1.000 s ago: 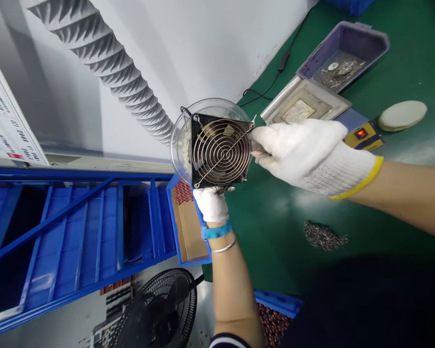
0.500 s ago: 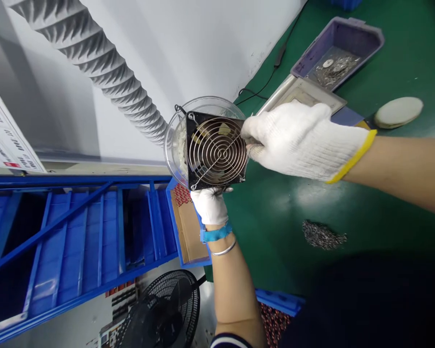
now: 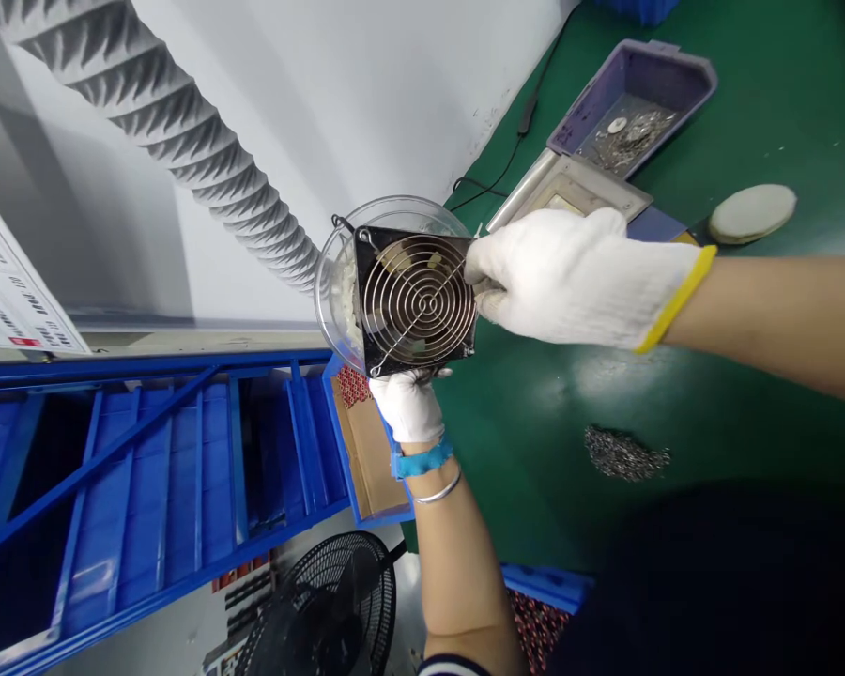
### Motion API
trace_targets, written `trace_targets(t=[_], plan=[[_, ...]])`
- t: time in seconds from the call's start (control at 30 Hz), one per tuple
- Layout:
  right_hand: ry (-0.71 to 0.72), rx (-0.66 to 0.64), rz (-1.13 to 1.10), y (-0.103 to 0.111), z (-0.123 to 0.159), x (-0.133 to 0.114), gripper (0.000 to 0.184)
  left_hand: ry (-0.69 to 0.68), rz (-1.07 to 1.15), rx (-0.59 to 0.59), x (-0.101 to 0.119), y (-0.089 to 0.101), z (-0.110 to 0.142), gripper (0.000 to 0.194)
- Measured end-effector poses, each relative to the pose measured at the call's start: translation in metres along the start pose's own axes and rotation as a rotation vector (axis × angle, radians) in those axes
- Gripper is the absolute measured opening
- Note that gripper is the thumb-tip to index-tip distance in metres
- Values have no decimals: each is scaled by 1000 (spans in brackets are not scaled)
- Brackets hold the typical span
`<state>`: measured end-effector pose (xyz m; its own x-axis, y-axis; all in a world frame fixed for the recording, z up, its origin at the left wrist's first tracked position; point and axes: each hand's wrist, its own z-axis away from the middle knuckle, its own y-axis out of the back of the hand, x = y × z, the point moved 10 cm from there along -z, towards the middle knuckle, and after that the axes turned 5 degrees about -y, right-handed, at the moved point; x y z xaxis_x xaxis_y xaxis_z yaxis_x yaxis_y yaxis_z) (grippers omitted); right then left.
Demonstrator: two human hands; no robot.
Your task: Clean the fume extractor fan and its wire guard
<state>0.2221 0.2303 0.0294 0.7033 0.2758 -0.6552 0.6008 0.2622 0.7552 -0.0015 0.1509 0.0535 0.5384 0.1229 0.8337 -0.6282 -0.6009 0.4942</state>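
A black square cooling fan (image 3: 428, 302) with a round wire guard stands in front of a clear round plastic hood (image 3: 330, 310). My left hand (image 3: 408, 406), in a white glove, is at the fan's lower edge. Its fingers look curled and the fan hides most of them, along with anything they hold. My right hand (image 3: 563, 277), in a white knit glove with a yellow cuff, has its fingers pinched together at the fan's right edge. What sits between those fingertips is hidden. A thin pale sliver shows just above them.
A ribbed grey hose (image 3: 211, 169) runs to the hood. On the green table (image 3: 535, 469) are a purple bin (image 3: 570, 131), a pale flat device (image 3: 584, 183), a round white pad (image 3: 753, 214) and a heap of metal pieces (image 3: 626, 454). Blue bins (image 3: 141, 469) and a black floor fan (image 3: 324, 610) stand lower left.
The whole view has shifted slightly, moving the table items left in the picture. Both hands keep nearly the same place and grip beside the cooling fan.
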Motion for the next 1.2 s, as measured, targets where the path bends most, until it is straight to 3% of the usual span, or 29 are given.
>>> trace_targets(t=[0.13,0.23,0.33,0.53,0.63,0.73,0.87,1.07,1.13,1.2], plan=[[59,57,125,12,5,-7,42,29,45,7,0,0,1,28],[81,-7,143,6,6,-8,41,1,-14,-3,1,1,0,24],[13,-75,55,0,4,0,35,-30,-10,3,2,3,-1,24],[98,49,190,10,7,-9,41,16,45,5,1,-2,0,22],[44,-25,91,-4,3,-1,36,35,37,7,2,-4,0,28],[28,35,-62,-4,2,4,34,55,89,11,-1,-3,0,29],[27,79,30,-1,5,1,35,35,110,9,-2,-2,0,34],[-95,-76,-239,-21,0,13,32,69,116,-11,-6,-5,1,52],[-70,-24,-175,-18,1,15,34,64,130,-7,-3,-6,2,49],[3,113,-17,-7,6,11,37,71,100,-15,-1,-8,4,40]])
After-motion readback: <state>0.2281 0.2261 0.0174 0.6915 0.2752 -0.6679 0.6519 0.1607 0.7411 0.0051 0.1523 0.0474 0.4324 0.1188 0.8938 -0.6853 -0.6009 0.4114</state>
